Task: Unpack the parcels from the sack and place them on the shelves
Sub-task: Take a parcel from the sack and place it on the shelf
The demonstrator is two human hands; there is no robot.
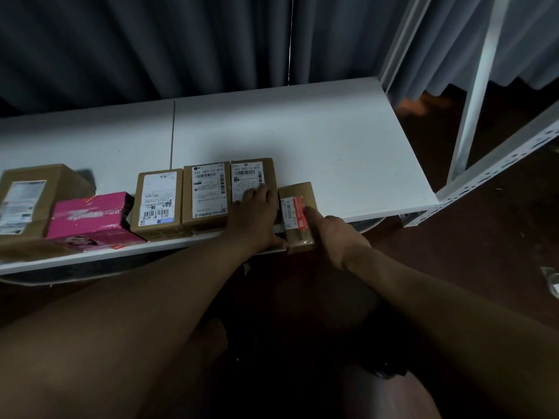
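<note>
On the white shelf, near its front edge, a row of parcels; the small brown parcel sits last, partly overhanging the lip. Right hand grasps its right side, thumb on the red label. Left hand lies flat, fingers relaxed, on the neighbouring labelled box. Risk: released too early, the overhanging parcel could tip off. Sack not visible.

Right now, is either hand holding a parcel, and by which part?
The right hand grips the small parcel with the red label by its right side, thumb on top. The left hand only rests flat on the neighbouring brown parcel.
</note>
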